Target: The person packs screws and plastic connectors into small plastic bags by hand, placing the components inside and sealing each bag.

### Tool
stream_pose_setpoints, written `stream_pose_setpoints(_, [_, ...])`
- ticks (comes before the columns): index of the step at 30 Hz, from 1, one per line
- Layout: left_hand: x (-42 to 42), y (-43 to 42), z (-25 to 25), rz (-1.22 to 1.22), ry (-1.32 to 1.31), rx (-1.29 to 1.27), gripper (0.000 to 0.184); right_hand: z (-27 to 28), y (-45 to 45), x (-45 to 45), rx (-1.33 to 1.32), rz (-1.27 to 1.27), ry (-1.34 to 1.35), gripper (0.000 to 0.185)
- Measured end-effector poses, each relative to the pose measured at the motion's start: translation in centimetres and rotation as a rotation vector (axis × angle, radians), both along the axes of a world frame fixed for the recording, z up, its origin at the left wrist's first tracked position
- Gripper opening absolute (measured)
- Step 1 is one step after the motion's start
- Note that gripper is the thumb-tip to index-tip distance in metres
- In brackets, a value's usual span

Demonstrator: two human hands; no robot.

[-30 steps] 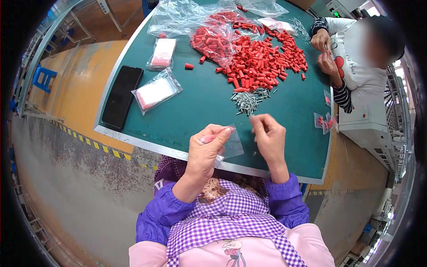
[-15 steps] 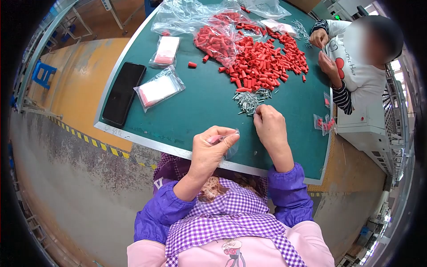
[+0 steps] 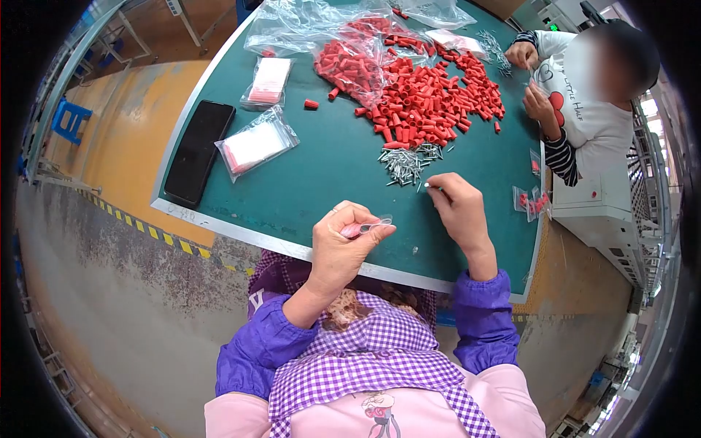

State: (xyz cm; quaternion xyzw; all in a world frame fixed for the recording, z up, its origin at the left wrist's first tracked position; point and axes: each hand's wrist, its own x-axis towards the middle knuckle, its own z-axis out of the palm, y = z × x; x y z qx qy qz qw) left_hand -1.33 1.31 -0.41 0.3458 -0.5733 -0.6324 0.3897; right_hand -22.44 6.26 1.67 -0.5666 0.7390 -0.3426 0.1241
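In the head view, the left hand (image 3: 336, 241) has its fingers pinched on a small clear bag (image 3: 382, 219), which they hold just above the near part of the green surface (image 3: 336, 157); a pinkish part shows between fingers and palm, and no red cap can be made out inside. The right hand (image 3: 465, 215) has thumb and forefinger drawn together on a small pale piece (image 3: 427, 185), too small to identify. Just beyond and left of those fingertips lies a heap of metal pins (image 3: 403, 166), and behind it a broad heap of red caps (image 3: 431, 109), partly under a large plastic bag (image 3: 292, 25). Well to the left of the left fingers lie two packs of flat bags (image 3: 257, 148) (image 3: 270, 79) and, farther out, a black phone (image 3: 198, 153). To the right of the right fingers, at the surface's edge, a few small bags with red pieces (image 3: 531, 203) look filled; whether they are sealed cannot be told. Beyond them are a co-worker's hands (image 3: 537, 101). Judging by this, only a little is bagged within sight: most caps and pins lie loose, and the held bag appears unfinished.
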Motion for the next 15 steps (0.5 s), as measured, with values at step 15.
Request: stream_pose_setpoints(15, [-0.3, -0.4, 0.6, 0.101, -0.127, -0.321, 0.016, 2.3, -1.2, 1.2, 0.152, 0.254, 0.096, 0.011])
